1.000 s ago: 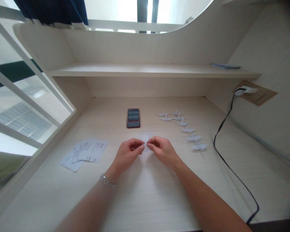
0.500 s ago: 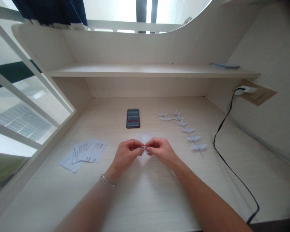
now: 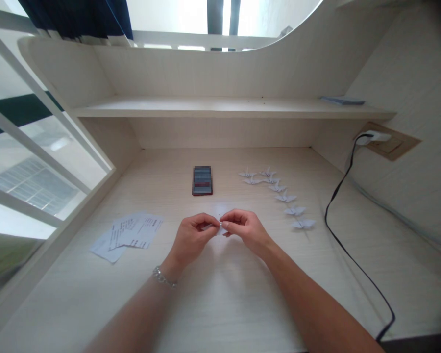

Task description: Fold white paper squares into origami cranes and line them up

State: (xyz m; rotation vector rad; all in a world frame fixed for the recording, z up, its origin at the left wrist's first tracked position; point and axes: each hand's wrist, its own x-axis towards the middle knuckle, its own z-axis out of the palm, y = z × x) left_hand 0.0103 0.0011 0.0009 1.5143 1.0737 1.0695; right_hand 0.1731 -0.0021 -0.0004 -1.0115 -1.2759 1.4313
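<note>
Between my two hands is a small piece of white folded paper (image 3: pixel 221 230), mostly covered by the fingers. My left hand (image 3: pixel 196 234) pinches it from the left, thumb against fingertips. From the right, my right hand (image 3: pixel 245 228) is closed on it in the same kind of pinch. The fingertips of both hands almost meet. Its exact folded shape is too small to make out. Several white paper cranes (image 3: pixel 285 198) stand in a curved row on the desk, beyond and to the right of my right hand.
A phone (image 3: pixel 202 180) lies on the desk (image 3: pixel 220 304) beyond my hands. Printed paper sheets (image 3: pixel 128 233) overlap at the left. A black cable (image 3: pixel 338 189) runs from the wall socket (image 3: pixel 393 142) down the right side. Above the back is a shelf (image 3: pixel 220 105).
The fingers have shifted slightly around the paper, and a bit more of it shows below the fingertips. My left hand has dropped very slightly. The cranes, phone and sheets are unmoved.
</note>
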